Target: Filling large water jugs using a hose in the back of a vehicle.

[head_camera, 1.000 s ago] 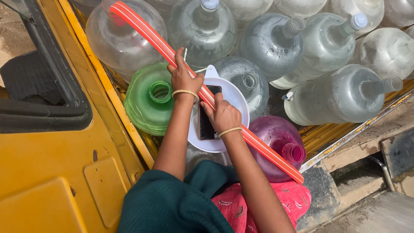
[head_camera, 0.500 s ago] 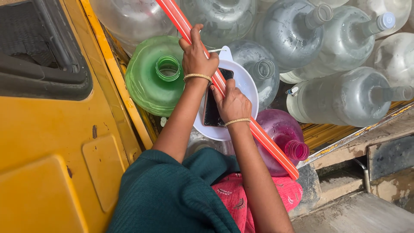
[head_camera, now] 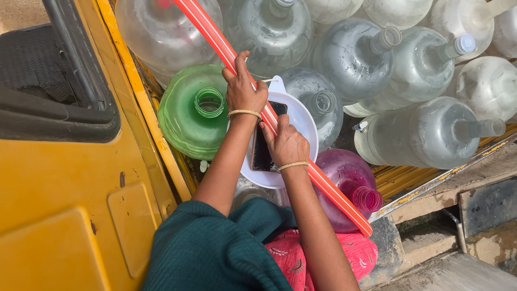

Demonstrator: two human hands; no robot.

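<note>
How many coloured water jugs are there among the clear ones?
2: a green jug left of the left hand, beside the yellow vehicle, and a purple jug right of the right hand. Others may be hidden underneath.

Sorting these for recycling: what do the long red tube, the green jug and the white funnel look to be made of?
The long red tube under both hands looks like translucent plastic, glossy, with pale stripes along it. The green jug seems translucent plastic: light shows through its ribbed wall. The white funnel looks like opaque, smooth plastic, though the material cannot be confirmed.
</note>
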